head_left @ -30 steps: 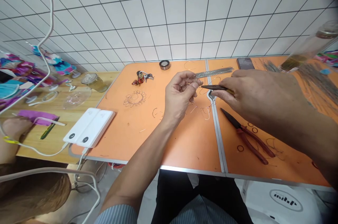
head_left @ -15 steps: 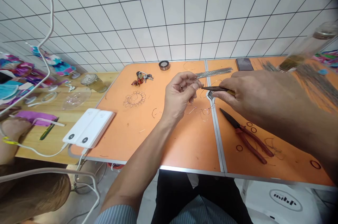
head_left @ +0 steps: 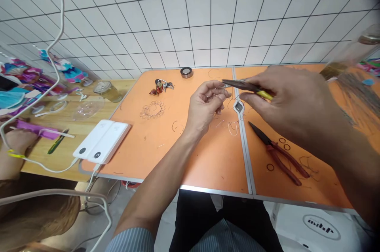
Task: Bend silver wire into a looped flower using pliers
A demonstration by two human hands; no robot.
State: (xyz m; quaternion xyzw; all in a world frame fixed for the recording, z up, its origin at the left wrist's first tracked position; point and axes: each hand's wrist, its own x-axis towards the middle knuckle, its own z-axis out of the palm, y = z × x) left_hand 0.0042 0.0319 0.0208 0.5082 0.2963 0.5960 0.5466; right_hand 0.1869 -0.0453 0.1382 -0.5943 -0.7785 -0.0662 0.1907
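My left hand is raised over the orange table, its thumb and fingertips pinched on a thin wire piece that is mostly hidden. In my right hand are small pliers with dark jaws and a yellow grip. Their tip lies just above my left fingertips, apparently apart from the wire. Loose bent wires lie below my hands. Left of them is a ring of looped wire. Larger red-handled pliers rest beneath my right arm, with small dark rings around them.
On the orange table are a tape roll, keys and, at right, many thin wires near a clear jar. White power banks with cables sit at left. Another person's hand holds something purple there.
My right hand has lifted the small pliers up from my left fingertips and tilted them. My left hand keeps its pinch, nearly in place. The view has shifted slightly.
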